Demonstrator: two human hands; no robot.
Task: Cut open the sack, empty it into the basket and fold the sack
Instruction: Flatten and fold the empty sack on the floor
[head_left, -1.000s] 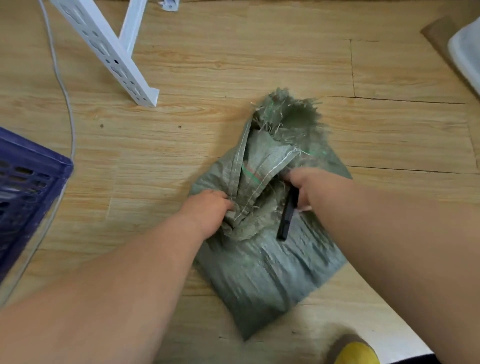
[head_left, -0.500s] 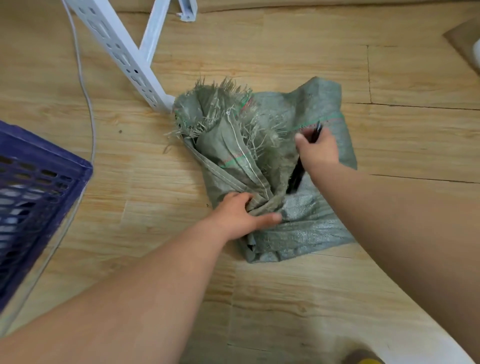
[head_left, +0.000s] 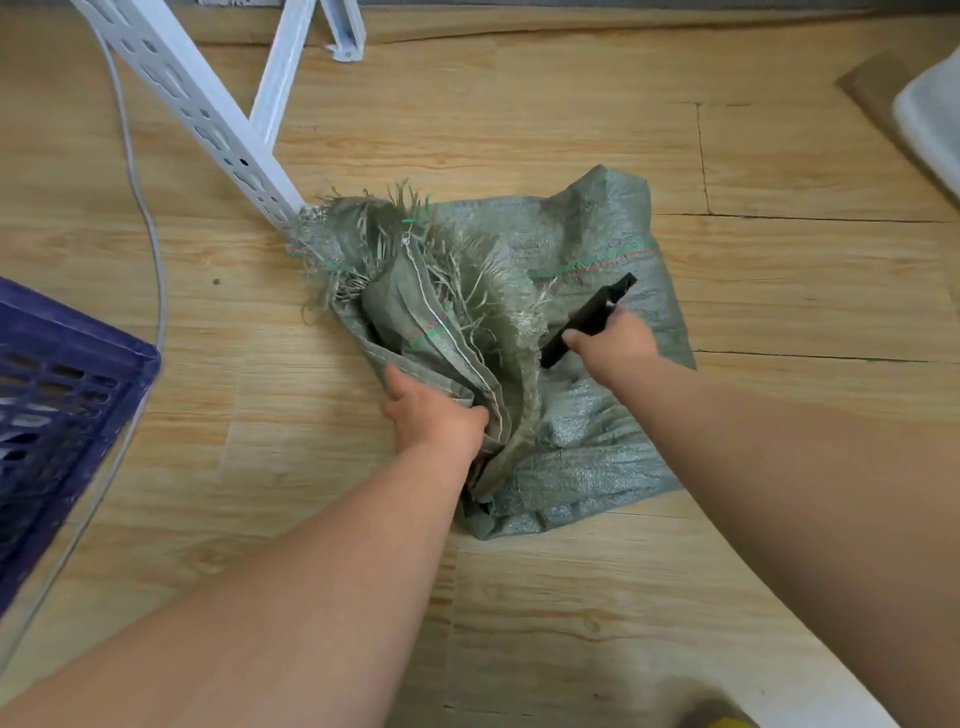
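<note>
A grey-green woven sack (head_left: 582, 447) lies crumpled on the wooden floor, its frayed open end pointing up-left toward a white metal leg. My left hand (head_left: 434, 413) grips a bunched fold of the sack near its stitched seam. My right hand (head_left: 610, 345) holds a black knife (head_left: 592, 314) by the handle over the sack's right half; the blade is not visible. A dark blue plastic basket (head_left: 62, 415) stands at the left edge, only partly in view.
A white perforated metal frame (head_left: 208, 114) slants down to the sack's frayed end. A grey cable (head_left: 150, 228) curves across the floor beside the basket. A white container (head_left: 930, 119) shows at the upper right edge. Something yellow (head_left: 727, 722) peeks in at the bottom.
The sack has been swung and spread so its frayed end now points up-left. My left hand shifted to grip the fold lower down; my right hand, still holding the knife, moved up-right over the sack.
</note>
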